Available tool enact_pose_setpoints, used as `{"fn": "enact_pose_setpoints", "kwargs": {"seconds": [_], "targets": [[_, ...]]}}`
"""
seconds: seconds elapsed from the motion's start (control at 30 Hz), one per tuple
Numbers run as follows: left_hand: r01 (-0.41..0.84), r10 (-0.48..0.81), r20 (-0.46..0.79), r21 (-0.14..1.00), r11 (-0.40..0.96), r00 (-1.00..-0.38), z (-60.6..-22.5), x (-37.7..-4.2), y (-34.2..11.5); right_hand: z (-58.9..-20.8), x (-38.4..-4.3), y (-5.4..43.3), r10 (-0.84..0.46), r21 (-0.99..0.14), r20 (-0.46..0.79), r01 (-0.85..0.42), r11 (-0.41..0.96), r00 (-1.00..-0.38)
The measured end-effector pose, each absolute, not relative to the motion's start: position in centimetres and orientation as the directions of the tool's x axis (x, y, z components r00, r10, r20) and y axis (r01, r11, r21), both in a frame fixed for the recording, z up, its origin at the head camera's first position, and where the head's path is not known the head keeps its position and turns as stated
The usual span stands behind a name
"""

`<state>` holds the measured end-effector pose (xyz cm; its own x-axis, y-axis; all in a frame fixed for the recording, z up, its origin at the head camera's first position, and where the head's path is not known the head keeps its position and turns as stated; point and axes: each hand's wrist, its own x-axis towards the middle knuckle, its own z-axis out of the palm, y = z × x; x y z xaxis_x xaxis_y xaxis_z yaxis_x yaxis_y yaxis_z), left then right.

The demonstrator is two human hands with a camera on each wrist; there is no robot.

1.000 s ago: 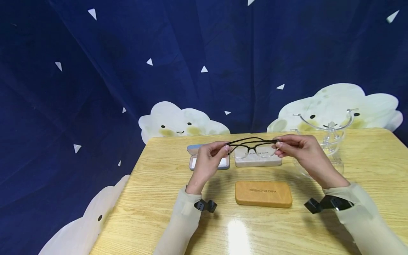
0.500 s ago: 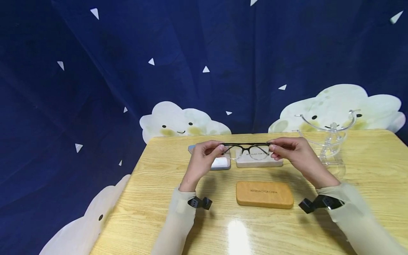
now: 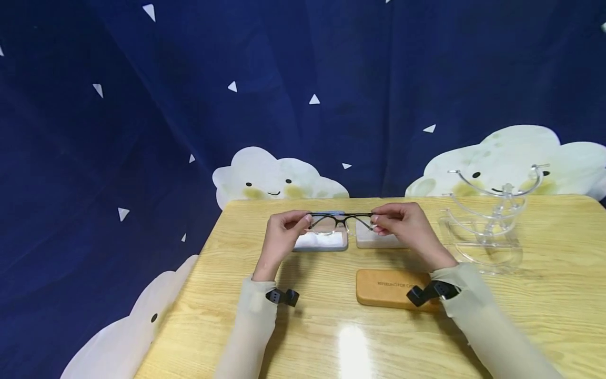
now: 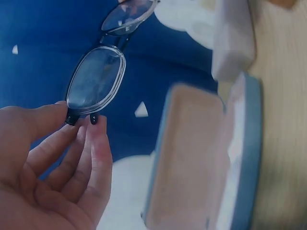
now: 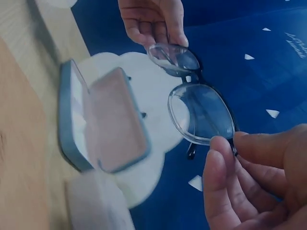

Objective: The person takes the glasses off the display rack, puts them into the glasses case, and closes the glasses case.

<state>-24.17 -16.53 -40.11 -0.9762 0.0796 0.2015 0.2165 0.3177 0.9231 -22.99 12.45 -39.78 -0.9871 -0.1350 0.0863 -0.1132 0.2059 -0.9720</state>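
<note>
A pair of eyeglasses (image 3: 341, 221) with a black upper rim and clear lower rim is held up level between both hands. My left hand (image 3: 279, 235) pinches its left end between thumb and fingers, and my right hand (image 3: 408, 229) pinches the right end. The temples are folded behind the lenses; a dark temple tip shows below a lens (image 5: 204, 115) in the right wrist view. Behind the glasses in the head view stands an open blue glasses case (image 3: 319, 249), pinkish inside, with a white cloth (image 3: 322, 240) in it.
Right of the blue case lies a pale grey glasses case (image 3: 379, 240), partly hidden by my right hand. An orange glasses case (image 3: 385, 289) lies nearer, partly behind the right wrist camera. A clear tiered display stand (image 3: 503, 223) rises at the right of the wooden table (image 3: 208, 316).
Both hands have carried the glasses leftward, from before the grey case to before the blue case. The temples, raised a second ago, now lie folded behind the lenses.
</note>
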Motion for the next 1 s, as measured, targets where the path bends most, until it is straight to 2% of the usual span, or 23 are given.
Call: {"fn": "enact_pose_setpoints", "kwargs": {"seconds": [0.2,0.53,0.8,1.0], "targets": [[0.141,0.006,0.15,0.912,0.384,-0.989,-41.2,-24.4,-18.6,-41.2,-23.6,9.5,-0.121,-0.983,0.048,-0.069,0.171,-0.992],[0.073,-0.049,0.106,0.891,0.447,-0.993,-42.7,-25.4,-20.2,-42.5,-24.3,6.7,-0.117,-0.991,-0.089,0.076,0.109,-0.989],[0.002,-0.145,0.078,0.884,0.467,-0.986,-44.3,-26.0,-20.0,-43.1,-24.4,5.8,-0.192,-0.985,-0.16,0.143,0.097,-0.968],[-0.044,-0.177,0.052,0.866,0.499,-0.983,-44.7,-26.1,-19.9,-43.2,-24.6,5.4,-0.325,-0.969,-0.245,0.242,0.052,-0.913]]}}
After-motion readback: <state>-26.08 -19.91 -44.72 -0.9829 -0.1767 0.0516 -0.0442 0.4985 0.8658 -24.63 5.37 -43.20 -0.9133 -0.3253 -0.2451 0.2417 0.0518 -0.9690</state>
